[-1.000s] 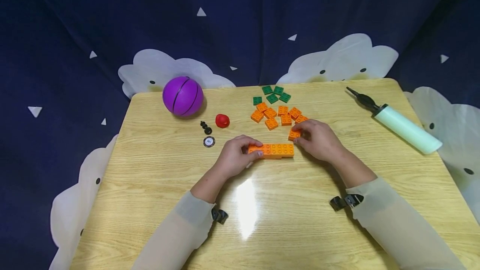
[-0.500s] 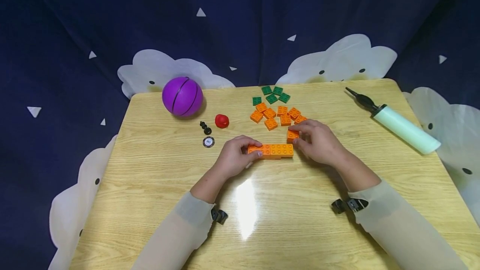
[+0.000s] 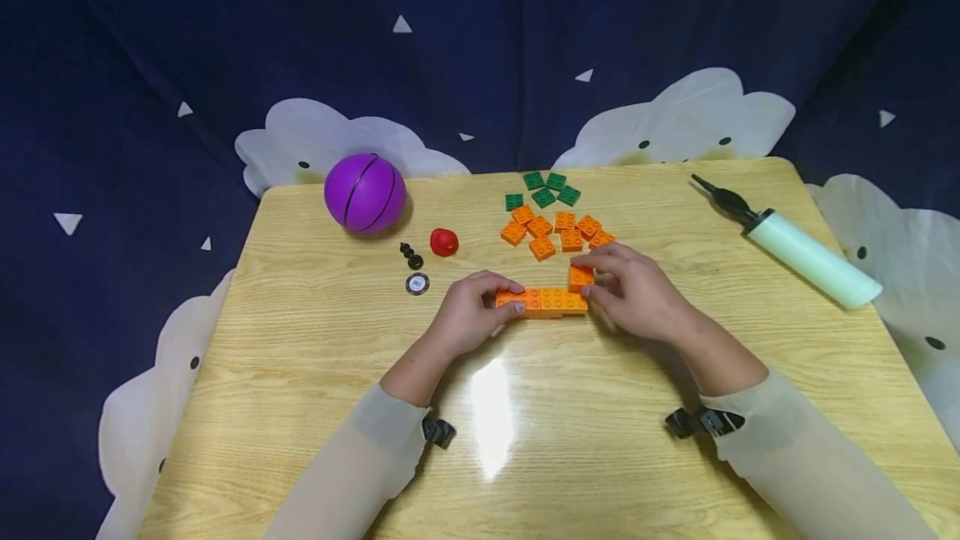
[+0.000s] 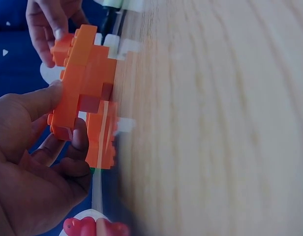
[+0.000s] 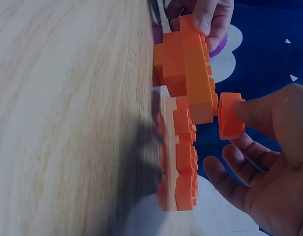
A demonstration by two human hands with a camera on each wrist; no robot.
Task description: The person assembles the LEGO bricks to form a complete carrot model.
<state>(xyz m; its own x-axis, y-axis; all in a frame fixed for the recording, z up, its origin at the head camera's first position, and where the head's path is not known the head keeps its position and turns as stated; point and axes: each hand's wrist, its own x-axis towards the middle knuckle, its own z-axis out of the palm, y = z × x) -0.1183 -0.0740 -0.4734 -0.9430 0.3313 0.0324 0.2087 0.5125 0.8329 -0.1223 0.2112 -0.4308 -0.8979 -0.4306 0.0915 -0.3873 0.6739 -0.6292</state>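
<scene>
In the head view my left hand (image 3: 468, 315) grips the left end of a row of joined orange building bricks (image 3: 555, 300). The wrist views show stepped layers: a long studded top layer (image 4: 75, 83) with shorter bricks under it. The left thumb lies on the studded side. My right hand (image 3: 641, 294) pinches a small orange brick (image 3: 580, 277) between thumb and fingers, over the row's right end. In the right wrist view this small brick (image 5: 230, 118) is right beside the studs at that end; whether it touches them I cannot tell.
Behind the hands lie several loose orange bricks (image 3: 542, 247) and several green bricks (image 3: 543, 197). To the left are a purple ball (image 3: 365, 193), a small red cap-shaped thing (image 3: 444, 242), a black chess piece (image 3: 411, 256) and a round chip (image 3: 417, 283). A hand pump (image 3: 810, 257) lies on the right.
My right hand has moved the small orange brick left and toward me, from beside the loose bricks to the right end of the row. The left hand has stayed in place.
</scene>
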